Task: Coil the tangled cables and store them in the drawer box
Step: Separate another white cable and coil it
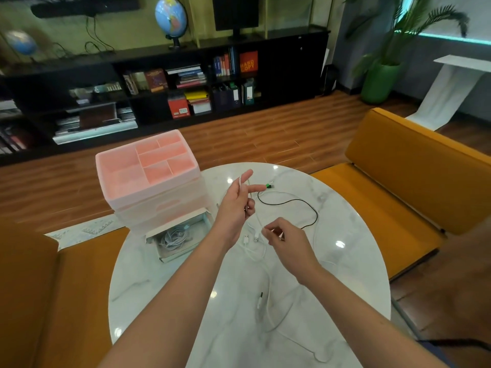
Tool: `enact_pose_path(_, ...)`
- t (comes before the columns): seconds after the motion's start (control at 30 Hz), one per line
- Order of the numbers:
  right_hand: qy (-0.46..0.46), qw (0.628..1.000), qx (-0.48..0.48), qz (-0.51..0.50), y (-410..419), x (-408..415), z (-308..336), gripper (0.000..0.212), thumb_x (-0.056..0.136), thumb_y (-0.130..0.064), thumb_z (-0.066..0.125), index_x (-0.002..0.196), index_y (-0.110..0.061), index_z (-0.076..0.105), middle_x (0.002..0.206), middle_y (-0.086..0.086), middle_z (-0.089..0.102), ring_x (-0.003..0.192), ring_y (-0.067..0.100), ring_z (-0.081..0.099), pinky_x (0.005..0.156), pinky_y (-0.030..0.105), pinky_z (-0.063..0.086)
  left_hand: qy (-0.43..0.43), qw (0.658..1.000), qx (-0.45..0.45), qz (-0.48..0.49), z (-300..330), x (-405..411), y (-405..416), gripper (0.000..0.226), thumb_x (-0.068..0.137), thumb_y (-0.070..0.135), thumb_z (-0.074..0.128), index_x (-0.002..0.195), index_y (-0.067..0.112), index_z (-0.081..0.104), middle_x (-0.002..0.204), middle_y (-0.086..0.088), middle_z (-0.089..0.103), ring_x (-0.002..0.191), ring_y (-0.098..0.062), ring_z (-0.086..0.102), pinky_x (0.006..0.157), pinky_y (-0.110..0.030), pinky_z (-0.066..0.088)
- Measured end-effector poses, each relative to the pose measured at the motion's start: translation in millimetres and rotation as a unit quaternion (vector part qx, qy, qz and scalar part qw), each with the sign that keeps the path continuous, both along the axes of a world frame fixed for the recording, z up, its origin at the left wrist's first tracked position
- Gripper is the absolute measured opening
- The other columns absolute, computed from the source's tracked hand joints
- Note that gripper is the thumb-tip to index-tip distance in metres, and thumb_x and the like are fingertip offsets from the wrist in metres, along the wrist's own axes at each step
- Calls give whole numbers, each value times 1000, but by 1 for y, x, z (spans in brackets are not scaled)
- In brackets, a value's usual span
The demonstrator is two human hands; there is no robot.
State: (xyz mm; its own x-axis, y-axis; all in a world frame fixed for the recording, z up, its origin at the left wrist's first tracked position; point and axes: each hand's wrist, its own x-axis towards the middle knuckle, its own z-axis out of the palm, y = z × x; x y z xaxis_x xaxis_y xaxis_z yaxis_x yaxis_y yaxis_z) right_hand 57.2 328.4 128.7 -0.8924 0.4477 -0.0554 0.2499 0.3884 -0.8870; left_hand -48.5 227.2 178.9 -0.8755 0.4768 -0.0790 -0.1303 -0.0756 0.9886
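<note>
Table top: white marble with faint grey veining, glossy, spotted with bright light reflections. Drawer box: translucent pale pink, the divided top tray a stronger salmon pink; the open bottom drawer has white walls with a teal tint inside. Coiled cable in that drawer: white to light grey. Loose cable on the table: white, with silver plugs. Second cable: black, ending in a green connector. Sofa seats: mustard orange. Floor: reddish-brown wood planks. Shelving unit: black. Globe: blue. Plant pot: bright green.
</note>
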Motion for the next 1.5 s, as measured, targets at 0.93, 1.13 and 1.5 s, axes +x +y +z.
enact_pose_path(0.93, -13, 997, -21, 68, 54, -30, 54, 18, 96, -35, 56, 88, -22, 66, 83, 2, 63, 71, 12, 50, 65, 27, 41, -43, 978, -91, -184, -10, -3, -27, 44, 105, 33, 36, 95, 10, 71, 58, 3, 19, 48, -9, 26, 63, -34, 59)
enact_pose_path(1.13, 29, 999, -9, 37, 44, -30, 35, 20, 99, -35, 51, 90, -28, 68, 69, -15, 53, 64, 5, 46, 60, 17, 35, -148, 971, 49, -183, -3, 2, -28, 37, 105, 24, 38, 127, 5, 62, 66, 0, 42, 49, -10, 25, 81, -37, 56)
enact_pose_path(1.5, -54, 993, -56, 85, 9, -12, -3, 29, 105, -28, 39, 109, -24, 67, 104, -13, 62, 94, -1, 55, 78, 13, 40, -171, 973, 134, -81, -21, -2, -18, 44, 106, 24, 36, 148, 13, 35, 129, 2, 65, 77, -9, 66, 90, -26, 55)
